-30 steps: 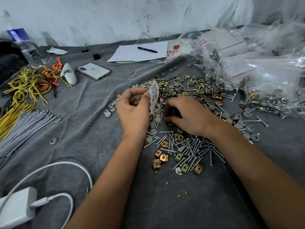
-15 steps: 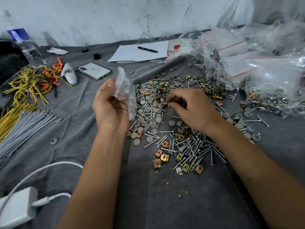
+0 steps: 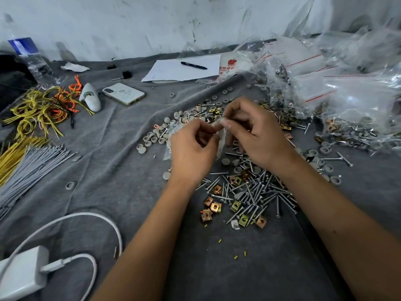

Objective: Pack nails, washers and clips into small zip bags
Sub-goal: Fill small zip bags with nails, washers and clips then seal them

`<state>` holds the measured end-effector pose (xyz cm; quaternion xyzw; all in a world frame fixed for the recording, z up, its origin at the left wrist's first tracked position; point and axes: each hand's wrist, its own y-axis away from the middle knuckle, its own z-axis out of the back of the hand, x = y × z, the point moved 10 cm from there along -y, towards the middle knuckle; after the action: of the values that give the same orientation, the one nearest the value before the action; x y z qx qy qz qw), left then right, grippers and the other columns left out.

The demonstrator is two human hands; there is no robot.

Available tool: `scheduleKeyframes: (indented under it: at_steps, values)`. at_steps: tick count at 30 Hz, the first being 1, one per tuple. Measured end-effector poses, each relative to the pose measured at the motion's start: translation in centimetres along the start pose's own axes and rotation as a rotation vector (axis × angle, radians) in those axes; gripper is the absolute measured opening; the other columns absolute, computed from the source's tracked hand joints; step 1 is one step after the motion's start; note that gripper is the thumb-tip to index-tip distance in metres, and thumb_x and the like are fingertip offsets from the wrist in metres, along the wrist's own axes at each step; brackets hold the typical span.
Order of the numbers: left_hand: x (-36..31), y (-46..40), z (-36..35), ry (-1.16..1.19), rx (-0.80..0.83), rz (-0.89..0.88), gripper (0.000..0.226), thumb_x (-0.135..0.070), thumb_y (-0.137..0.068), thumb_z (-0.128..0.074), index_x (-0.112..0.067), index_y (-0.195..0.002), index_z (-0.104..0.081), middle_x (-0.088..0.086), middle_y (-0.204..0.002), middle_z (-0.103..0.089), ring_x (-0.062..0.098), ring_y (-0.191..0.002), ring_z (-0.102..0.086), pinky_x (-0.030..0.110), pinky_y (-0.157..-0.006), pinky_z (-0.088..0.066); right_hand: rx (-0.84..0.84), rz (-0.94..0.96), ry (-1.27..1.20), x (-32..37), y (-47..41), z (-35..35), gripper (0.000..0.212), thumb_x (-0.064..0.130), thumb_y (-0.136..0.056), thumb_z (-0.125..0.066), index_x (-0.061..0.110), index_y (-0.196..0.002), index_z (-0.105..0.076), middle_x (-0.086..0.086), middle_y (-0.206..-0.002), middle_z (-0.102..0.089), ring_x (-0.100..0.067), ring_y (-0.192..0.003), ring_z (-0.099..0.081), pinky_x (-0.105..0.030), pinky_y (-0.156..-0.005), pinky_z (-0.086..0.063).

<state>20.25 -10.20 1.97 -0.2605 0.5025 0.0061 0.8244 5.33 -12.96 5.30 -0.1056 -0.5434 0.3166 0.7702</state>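
My left hand (image 3: 192, 148) and my right hand (image 3: 258, 137) meet above the parts pile, both pinching the top edge of a small clear zip bag (image 3: 221, 142) that hangs between them. What the bag holds cannot be seen. Beneath the hands lie grey round washers (image 3: 156, 137), a heap of silver nails (image 3: 258, 192) and brass-coloured square clips (image 3: 211, 208), all loose on the grey cloth (image 3: 121, 161).
Clear zip bags (image 3: 347, 83), some filled, are heaped at the right. At the back lie a phone (image 3: 123, 93), paper with a pen (image 3: 193, 65) and a water bottle (image 3: 30, 59). Yellow wires (image 3: 36, 109) and grey ties (image 3: 32, 166) lie left, a white charger (image 3: 21, 274) front left.
My left hand brought the bag rightward from the left of the pile. My right hand rose off the parts and took hold of the bag's top edge beside the left.
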Motion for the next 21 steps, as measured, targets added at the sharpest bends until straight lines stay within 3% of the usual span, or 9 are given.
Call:
scheduleKeyframes:
  at_steps: [5, 10, 15, 17, 21]
  values:
    - [0.1, 0.0, 0.6, 0.041, -0.037, 0.071, 0.012, -0.005, -0.088, -0.078, -0.012, -0.09, -0.068, 0.004, -0.07, -0.065, 0.025, -0.066, -0.065, 0.04, -0.062, -0.056, 0.042, 0.012, 0.073, -0.2, 0.1, -0.5, 0.008, 0.008, -0.101, -0.06, 0.013, -0.102, -0.054, -0.003, -0.096, -0.075, 0.004, -0.074, -0.067, -0.018, -0.071, -0.05]
    - [-0.1, 0.1, 1.2, 0.121, -0.092, 0.083, 0.011, 0.0, -0.087, -0.075, -0.008, -0.093, -0.068, -0.003, -0.07, -0.062, 0.012, -0.064, -0.06, 0.031, -0.062, -0.056, 0.076, -0.007, 0.199, -0.9, 0.1, -0.9, 0.008, 0.009, -0.098, -0.066, 0.013, -0.103, -0.06, 0.004, -0.089, -0.076, 0.006, -0.077, -0.069, -0.011, -0.071, -0.05]
    - [-0.9, 0.4, 2.8, 0.178, -0.205, 0.025, 0.011, 0.0, -0.084, -0.073, -0.007, -0.092, -0.069, 0.002, -0.076, -0.067, 0.009, -0.066, -0.059, 0.029, -0.064, -0.055, 0.113, 0.024, 0.373, -1.0, 0.3, -1.2, 0.015, 0.021, -0.086, -0.082, 0.021, -0.1, -0.076, 0.008, -0.088, -0.075, 0.005, -0.078, -0.067, -0.017, -0.076, -0.056]
    - [-0.8, 0.3, 2.6, 0.181, -0.19, 0.033, 0.011, 0.001, -0.084, -0.072, -0.007, -0.091, -0.068, 0.001, -0.074, -0.066, 0.009, -0.065, -0.058, 0.029, -0.063, -0.055, 0.081, 0.074, 0.385, -0.4, 0.3, -1.1, 0.017, 0.019, -0.084, -0.084, 0.02, -0.101, -0.079, 0.007, -0.091, -0.076, 0.005, -0.079, -0.066, -0.011, -0.075, -0.051]
    - [-0.8, 0.2, 1.7, 0.153, -0.126, 0.026, 0.012, 0.002, -0.084, -0.072, -0.007, -0.089, -0.066, 0.0, -0.07, -0.063, 0.01, -0.062, -0.056, 0.028, -0.061, -0.051, -0.05, 0.196, 0.364, 1.4, 0.1, -0.1, 0.015, 0.013, -0.084, -0.083, 0.011, -0.098, -0.078, 0.002, -0.093, -0.072, 0.004, -0.08, -0.061, -0.011, -0.076, -0.047]
